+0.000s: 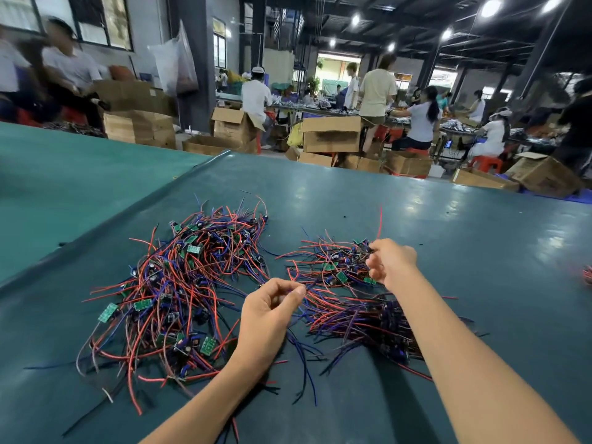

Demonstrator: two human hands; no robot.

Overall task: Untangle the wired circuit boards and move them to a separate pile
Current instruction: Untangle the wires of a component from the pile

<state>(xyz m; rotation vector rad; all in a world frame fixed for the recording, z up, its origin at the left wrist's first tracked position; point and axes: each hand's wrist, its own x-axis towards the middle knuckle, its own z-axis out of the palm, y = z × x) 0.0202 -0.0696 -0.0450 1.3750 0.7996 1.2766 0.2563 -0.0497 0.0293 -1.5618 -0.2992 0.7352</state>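
A big tangled pile (pixel 179 283) of small green circuit boards with red, blue and black wires lies on the left of the green table cover (pixel 448 251). A smaller, tidier pile (pixel 339 283) lies to its right. My left hand (pixel 269 312) hovers between the piles, thumb and fingers pinching thin wires that run toward the right pile. My right hand (pixel 389 262) is over the right pile's far edge, fingers curled round wires and a board there. What exactly sits under its fingers is hidden.
A raised fold (pixel 134 216) in the cover runs diagonally on the left. More red wires (pixel 587 274) show at the right edge. Beyond the table's far edge stand cardboard boxes (pixel 331 134) and several people working at benches.
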